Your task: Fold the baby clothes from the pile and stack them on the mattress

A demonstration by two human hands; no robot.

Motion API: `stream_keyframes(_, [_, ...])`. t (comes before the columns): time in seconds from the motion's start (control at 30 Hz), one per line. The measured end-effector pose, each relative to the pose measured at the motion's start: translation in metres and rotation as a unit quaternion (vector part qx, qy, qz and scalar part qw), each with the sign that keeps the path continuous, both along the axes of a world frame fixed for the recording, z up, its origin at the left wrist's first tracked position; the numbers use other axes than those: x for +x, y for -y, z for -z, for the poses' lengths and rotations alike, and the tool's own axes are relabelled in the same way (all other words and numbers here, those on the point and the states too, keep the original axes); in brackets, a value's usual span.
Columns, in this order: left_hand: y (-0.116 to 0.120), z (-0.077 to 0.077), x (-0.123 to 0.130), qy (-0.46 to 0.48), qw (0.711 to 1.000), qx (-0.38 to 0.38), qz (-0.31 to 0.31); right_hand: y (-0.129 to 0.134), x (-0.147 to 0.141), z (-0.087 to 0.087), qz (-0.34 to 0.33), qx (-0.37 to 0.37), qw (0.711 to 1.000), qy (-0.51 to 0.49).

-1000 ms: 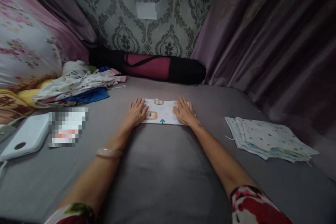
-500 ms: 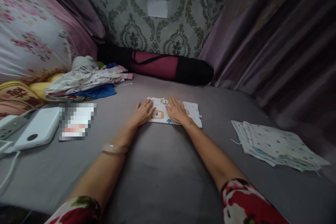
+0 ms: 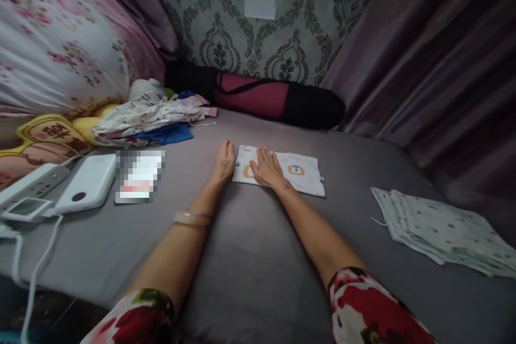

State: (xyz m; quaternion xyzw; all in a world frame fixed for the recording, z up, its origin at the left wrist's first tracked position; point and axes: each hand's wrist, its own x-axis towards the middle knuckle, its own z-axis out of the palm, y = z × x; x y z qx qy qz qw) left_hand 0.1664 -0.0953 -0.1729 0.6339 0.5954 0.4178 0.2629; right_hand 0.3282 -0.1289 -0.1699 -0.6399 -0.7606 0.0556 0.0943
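Observation:
A folded white cloth [image 3: 306,174] printed with orange lion faces lies flat on the grey sheet [image 3: 250,258]; whether it is a garment I cannot tell. My right hand [image 3: 266,167] presses on its left half, palm down with fingers stretched out. My left hand [image 3: 224,164] stands on edge beside the cloth's left end, fingers straight and holding nothing. A small tag [image 3: 321,178] sticks out at the cloth's right edge.
To the right lies a stack of folded pale clothes [image 3: 447,228]. On the left are a crumpled clothes pile [image 3: 153,115], a white power bank [image 3: 86,183], a power strip [image 3: 38,188] with cables, and a blurred-out flat item [image 3: 140,177]. A black and maroon bag [image 3: 258,98] lies along the wall.
My left hand has come off the cloth's top and turned on edge at its left end. My right hand stays flat on the cloth, nearer its left side. The view has shifted slightly left.

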Motion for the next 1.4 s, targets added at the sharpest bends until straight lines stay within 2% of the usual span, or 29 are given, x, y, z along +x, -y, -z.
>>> stream_keyframes(0.1, [-0.002,-0.001,-0.002,0.009,0.999,-0.022,-0.030,-0.001,-0.002,-0.002,0.001,-0.021,1.000,0.003])
stream_keyframes(0.2, [-0.004,-0.001,-0.003,0.011,0.999,-0.031,-0.034,-0.005,-0.011,-0.011,0.015,-0.043,0.999,0.000])
stream_keyframes(0.3, [-0.006,0.001,-0.003,0.010,0.999,-0.029,-0.028,-0.012,-0.034,-0.016,0.012,-0.003,1.000,-0.015])
stream_keyframes(0.37, [-0.007,0.003,-0.003,0.010,0.999,-0.029,-0.031,-0.017,-0.050,-0.013,-0.003,0.018,1.000,-0.020])
stream_keyframes(0.47, [-0.008,0.006,-0.003,0.020,0.999,-0.030,-0.033,-0.019,-0.066,-0.002,-0.018,0.011,1.000,-0.007])
stream_keyframes(0.57, [-0.009,0.008,-0.002,0.023,0.999,-0.025,-0.027,-0.020,-0.069,0.007,-0.025,0.008,1.000,0.007])
stream_keyframes(0.67, [-0.007,0.011,0.000,-0.002,1.000,-0.012,-0.015,-0.021,-0.065,0.003,-0.035,0.002,0.999,-0.027])
stream_keyframes(0.77, [-0.005,0.015,0.002,-0.055,0.998,0.002,0.009,-0.020,-0.050,-0.009,-0.025,0.003,0.993,-0.112])
stream_keyframes(0.87, [-0.004,0.018,0.003,-0.113,0.993,0.003,0.024,-0.003,-0.015,-0.020,-0.001,0.029,0.989,-0.143])
stream_keyframes(0.97, [-0.003,0.019,0.004,-0.142,0.990,0.002,0.022,0.030,0.035,-0.022,0.010,0.026,0.995,-0.094])
stream_keyframes(1.13, [-0.003,0.019,0.007,-0.144,0.990,0.006,0.011,0.076,0.110,-0.017,0.094,0.018,0.995,0.001])
stream_keyframes(1.23, [0.000,0.017,0.009,-0.145,0.989,0.002,0.005,0.085,0.130,-0.008,0.118,0.007,0.993,0.013])
stream_keyframes(1.4, [0.004,0.012,0.010,-0.132,0.991,0.008,0.005,0.084,0.133,0.009,0.124,0.006,0.992,0.002])
